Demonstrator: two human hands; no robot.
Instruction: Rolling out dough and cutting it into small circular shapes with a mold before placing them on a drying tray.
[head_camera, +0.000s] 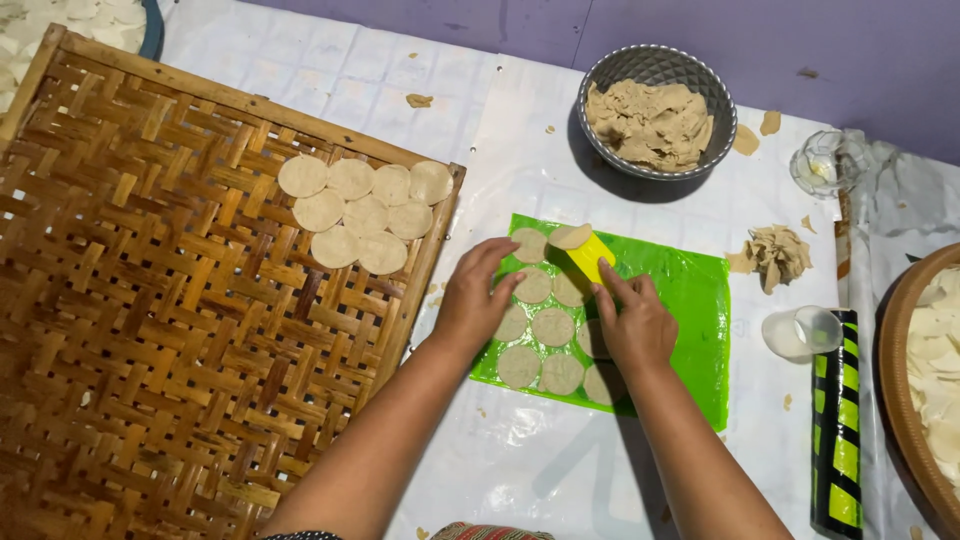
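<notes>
Gripping a yellow scraper (590, 255), right hand (633, 325) lifts a dough round (570, 236) near the green sheet's (690, 300) top-left corner; left hand (473, 300) spreads open, flat; thin round could tear.

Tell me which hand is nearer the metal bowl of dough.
Right. The right hand rests on the green sheet below the metal bowl, holding a yellow scraper. The left hand lies farther left, beside the woven tray.
</notes>
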